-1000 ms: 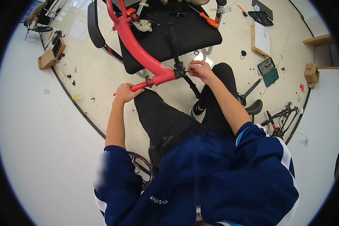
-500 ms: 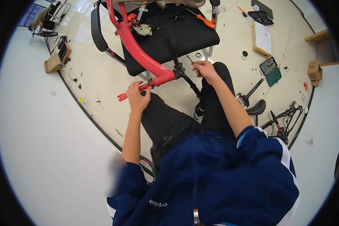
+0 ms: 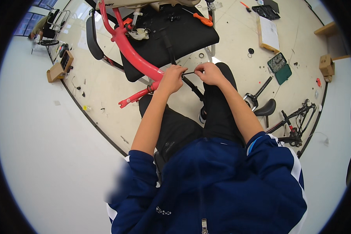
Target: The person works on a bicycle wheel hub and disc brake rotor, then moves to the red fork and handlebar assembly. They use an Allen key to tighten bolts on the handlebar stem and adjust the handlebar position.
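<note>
A red bicycle frame (image 3: 133,52) rests over a black chair seat (image 3: 199,38), its thin fork-like end (image 3: 130,100) pointing to the lower left. My left hand (image 3: 171,80) is closed around the frame's near right end, over a black clamp that my fingers mostly hide. Just right of it, my right hand (image 3: 209,74) pinches a thin dark hex key (image 3: 188,73), whose tip reaches toward my left fingertips. Below both hands, a black tube (image 3: 194,88) slants down between my knees.
An orange-handled screwdriver (image 3: 202,19), a white rag (image 3: 139,34) and small parts lie on the seat. At right on the floor are an open green case (image 3: 282,72), a white-topped board (image 3: 268,34), a saddle (image 3: 266,108) and a black bike frame (image 3: 298,123). Someone sits far left.
My left hand has moved right from the frame's thin end up to the clamp. The right hand has turned the hex key, bringing its tip to the left fingers.
</note>
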{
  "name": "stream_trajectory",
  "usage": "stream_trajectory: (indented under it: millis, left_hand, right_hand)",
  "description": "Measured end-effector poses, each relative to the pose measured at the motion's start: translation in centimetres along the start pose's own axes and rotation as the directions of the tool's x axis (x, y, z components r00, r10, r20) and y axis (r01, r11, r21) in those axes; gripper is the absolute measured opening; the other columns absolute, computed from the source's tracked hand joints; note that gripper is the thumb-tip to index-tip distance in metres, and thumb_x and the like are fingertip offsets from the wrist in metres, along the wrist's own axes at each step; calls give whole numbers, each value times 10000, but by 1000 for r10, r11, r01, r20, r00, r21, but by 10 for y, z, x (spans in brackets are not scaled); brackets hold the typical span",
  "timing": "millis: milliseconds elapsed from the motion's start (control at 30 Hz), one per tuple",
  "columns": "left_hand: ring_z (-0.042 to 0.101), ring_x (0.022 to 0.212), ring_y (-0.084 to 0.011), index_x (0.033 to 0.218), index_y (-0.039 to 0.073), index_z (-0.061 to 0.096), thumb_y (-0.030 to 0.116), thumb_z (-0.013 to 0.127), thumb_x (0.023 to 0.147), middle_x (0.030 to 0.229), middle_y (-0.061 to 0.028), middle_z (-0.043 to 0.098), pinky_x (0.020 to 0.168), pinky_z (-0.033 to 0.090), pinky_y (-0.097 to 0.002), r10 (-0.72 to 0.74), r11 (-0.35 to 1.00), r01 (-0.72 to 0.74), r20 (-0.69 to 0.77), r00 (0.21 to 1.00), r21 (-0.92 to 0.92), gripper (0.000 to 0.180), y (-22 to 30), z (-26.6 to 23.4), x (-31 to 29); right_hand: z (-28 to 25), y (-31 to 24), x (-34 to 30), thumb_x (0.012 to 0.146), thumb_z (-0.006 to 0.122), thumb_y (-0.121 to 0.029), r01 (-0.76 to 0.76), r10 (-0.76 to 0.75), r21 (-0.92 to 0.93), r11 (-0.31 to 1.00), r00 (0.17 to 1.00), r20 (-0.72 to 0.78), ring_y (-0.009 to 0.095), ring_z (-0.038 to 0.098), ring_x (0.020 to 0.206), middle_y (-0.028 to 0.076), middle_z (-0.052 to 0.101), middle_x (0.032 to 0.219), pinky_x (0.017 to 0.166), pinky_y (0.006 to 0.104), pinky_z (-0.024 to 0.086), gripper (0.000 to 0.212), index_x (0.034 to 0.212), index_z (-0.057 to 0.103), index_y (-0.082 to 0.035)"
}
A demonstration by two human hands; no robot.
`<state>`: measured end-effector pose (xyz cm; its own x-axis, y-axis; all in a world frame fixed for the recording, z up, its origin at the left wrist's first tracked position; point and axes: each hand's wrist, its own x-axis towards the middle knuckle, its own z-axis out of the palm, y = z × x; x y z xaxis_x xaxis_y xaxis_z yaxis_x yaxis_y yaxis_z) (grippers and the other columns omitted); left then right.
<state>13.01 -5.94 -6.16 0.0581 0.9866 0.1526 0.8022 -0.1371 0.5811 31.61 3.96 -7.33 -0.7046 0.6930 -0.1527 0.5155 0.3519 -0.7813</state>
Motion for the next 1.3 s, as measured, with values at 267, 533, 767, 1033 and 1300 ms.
stream_trajectory:
  millis: [267,533,767,1033,1300]
  left_hand:
    - [626,788,-367,952,-4,700,24,623,797,848,-199,658,720,493,-411,-19,998,24,88,996,-54,175,10,7,18]
    - [645,738,-352,905,-6,706,42,636,801,824,-202,662,678,505,-391,-40,999,40,55,998,-3,135,9,7,22]
    - [639,804,-361,883,13,710,88,672,779,830,-185,664,749,501,-416,-189,980,190,34,981,-54,134,17,3,25]
    - [673,715,-277,881,4,705,97,737,752,778,-166,676,679,522,-337,-225,972,224,-11,974,-69,162,9,12,25]
    - [673,728,-163,1041,5,709,87,701,810,831,-160,714,712,515,-295,-250,947,305,356,900,-106,246,-11,-3,40]
  right_hand:
    - [-8,13,23,832,640,-135,56,-81,164,985,985,152,181,635,695,103,684,750,673,310,506,176,909,715,5]
    - [-13,9,10,796,711,-152,-77,112,358,931,991,-77,193,688,720,158,697,826,674,308,552,269,974,681,47]
    - [-3,-3,-22,828,708,-89,12,563,891,453,771,-297,200,704,746,191,693,897,658,261,580,368,1058,574,166]
    - [35,-22,6,805,735,-85,-93,603,878,469,761,-241,150,682,647,104,694,740,596,255,565,169,799,677,74]
    - [50,-13,13,895,615,-22,41,507,965,260,844,-172,163,676,857,112,697,970,726,251,556,184,1063,633,50]
